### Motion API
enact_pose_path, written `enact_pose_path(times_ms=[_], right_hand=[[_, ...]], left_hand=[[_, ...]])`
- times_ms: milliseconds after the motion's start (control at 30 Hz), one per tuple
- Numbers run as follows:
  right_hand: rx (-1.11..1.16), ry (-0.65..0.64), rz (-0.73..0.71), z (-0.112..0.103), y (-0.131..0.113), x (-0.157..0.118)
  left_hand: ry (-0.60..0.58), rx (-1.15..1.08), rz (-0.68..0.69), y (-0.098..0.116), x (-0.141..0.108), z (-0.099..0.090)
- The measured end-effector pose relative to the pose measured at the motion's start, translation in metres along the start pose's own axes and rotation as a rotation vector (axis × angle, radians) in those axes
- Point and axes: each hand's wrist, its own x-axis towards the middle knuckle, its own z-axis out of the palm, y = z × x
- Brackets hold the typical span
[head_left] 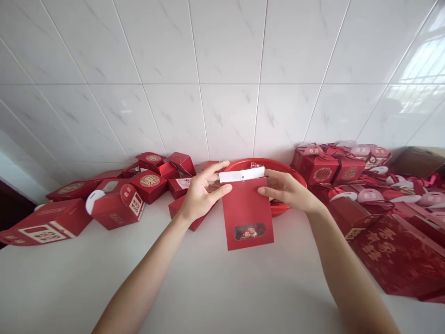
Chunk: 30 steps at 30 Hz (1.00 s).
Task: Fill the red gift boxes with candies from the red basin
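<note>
A flat-faced red paper gift bag (pixel 246 204) hangs upright between my hands above the white table. Near its bottom edge, a small window shows patterned red contents. Its top flap stands up with the white inner side showing, and a small hole sits at the fold. My left hand (pixel 206 188) pinches the top left corner, thumb in front and fingers behind. At the top right corner my right hand (pixel 287 188) grips it the same way. Behind the bag is a red plastic basin (pixel 295 170), partly hidden, with small items inside.
Red gift boxes, among them one with a rounded lid (pixel 120 206), stand along the left. On the right, many boxes (pixel 320 169) and a large flat red bag (pixel 396 255) are piled up. A tiled wall (pixel 229 111) rises behind the white table (pixel 243 287).
</note>
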Motion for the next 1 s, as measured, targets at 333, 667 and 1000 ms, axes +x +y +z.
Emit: enact_pose_path(times_ms=[333, 667, 1000], right_hand=[[0.1, 0.154, 0.023, 0.007, 0.005, 0.004], [0.057, 0.242, -0.013, 0.004, 0.005, 0.004], [0.126, 0.193, 0.01, 0.004, 0.006, 0.004]], left_hand=[[-0.037, 0.012, 0.062, 0.001, 0.0, 0.001], [-0.132, 0.038, 0.004, -0.001, 0.0, 0.006], [0.072, 0.022, 0.066, 0.002, -0.002, 0.01]])
